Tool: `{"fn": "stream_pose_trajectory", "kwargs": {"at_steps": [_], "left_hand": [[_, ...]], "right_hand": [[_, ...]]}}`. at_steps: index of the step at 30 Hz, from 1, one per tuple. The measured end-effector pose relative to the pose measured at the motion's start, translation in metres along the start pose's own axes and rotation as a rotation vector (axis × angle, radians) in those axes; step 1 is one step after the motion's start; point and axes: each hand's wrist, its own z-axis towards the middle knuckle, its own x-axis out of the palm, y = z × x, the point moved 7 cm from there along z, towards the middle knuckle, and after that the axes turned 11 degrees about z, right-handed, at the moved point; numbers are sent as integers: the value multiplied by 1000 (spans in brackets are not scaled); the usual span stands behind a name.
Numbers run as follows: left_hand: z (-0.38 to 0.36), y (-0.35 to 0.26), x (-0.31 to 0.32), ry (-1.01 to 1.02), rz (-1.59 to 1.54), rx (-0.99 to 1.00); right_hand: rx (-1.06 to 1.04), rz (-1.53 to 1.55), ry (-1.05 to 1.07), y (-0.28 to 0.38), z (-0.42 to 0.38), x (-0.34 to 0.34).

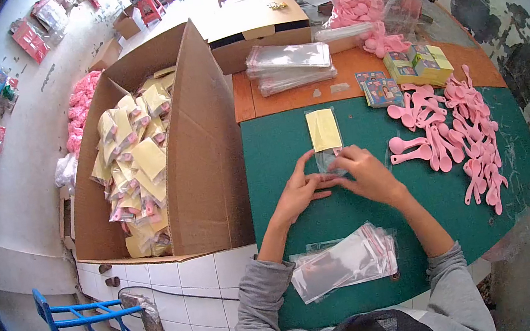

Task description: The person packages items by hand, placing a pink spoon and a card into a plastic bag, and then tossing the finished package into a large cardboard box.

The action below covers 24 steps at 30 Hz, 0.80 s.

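A clear plastic bag (327, 160) with a yellow card (324, 129) inside lies on the green table mat, its lower end between my two hands. My left hand (300, 191) rests along the bag's left edge, fingers stretched out and apart. From the other side, my right hand (368, 173) bends its fingers over the lower end of the bag and pinches it. Something small and pink shows faintly under the card, partly covered by my fingers. Closer to my body lies a fanned stack of clear bags (345, 263).
Pink spoons (441, 129) are heaped on the right, below stacks of cards (419, 65). More clear bags (289, 65) lie at the back. A tall cardboard box (203, 153) of filled packets (134, 162) stands left of the table, near a blue metal frame (90, 315).
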Motion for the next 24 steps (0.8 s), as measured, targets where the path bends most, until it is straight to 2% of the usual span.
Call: {"fn": "stream_pose_trajectory", "kwargs": {"at_steps": [6, 9, 12, 16, 21, 24], "left_hand": [[-5, 8, -1, -64, 56, -48], [-5, 6, 1, -61, 61, -52], [-5, 9, 0, -53, 51, -50], [-4, 8, 3, -50, 113, -68], [-5, 4, 6, -60, 151, -46], [-7, -3, 8, -62, 242, 7]], "right_hand": [[-9, 27, 83, -2, 5, 23], [60, 305, 160, 0, 7, 14], [127, 327, 109, -5, 11, -6], [40, 162, 124, -19, 5, -4], [12, 201, 167, -25, 3, 13], [115, 365, 213, -34, 2, 18]]}}
